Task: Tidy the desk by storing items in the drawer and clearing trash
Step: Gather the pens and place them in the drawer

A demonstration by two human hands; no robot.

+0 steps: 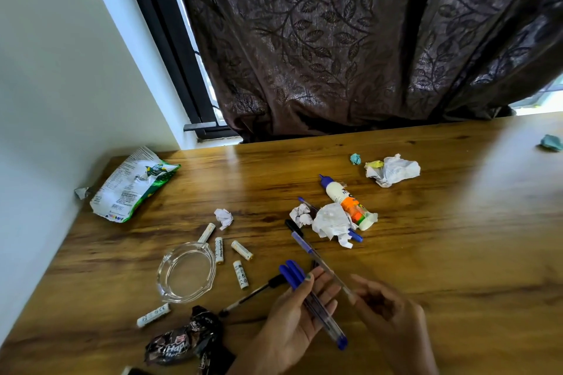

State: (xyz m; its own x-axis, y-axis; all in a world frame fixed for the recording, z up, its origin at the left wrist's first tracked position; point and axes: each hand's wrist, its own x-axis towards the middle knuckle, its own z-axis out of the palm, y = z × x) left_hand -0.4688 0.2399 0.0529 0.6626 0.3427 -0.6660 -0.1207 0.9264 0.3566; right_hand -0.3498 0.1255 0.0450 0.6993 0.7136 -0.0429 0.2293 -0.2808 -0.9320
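My left hand (292, 323) lies palm up near the desk's front edge and holds two blue-capped pens (307, 298). My right hand (387, 310) pinches the tail of a clear pen with a blue cap (313, 256), held slanting just above the left palm. A black pen (253, 295) lies on the desk left of my left hand. Another black pen (293, 227) and a blue pen (355, 235) lie by crumpled paper (332, 222). A glue bottle (347, 202) lies behind that paper. Several white batteries (219, 250) are scattered around a glass ashtray (185, 274).
A green and white snack bag (134, 186) lies at the back left by the wall. A dark crumpled wrapper (182, 341) sits at the front. More paper balls (393, 170) and small blue scraps (552, 142) lie at the back right. A curtain (350, 39) hangs behind the wooden desk (457, 237).
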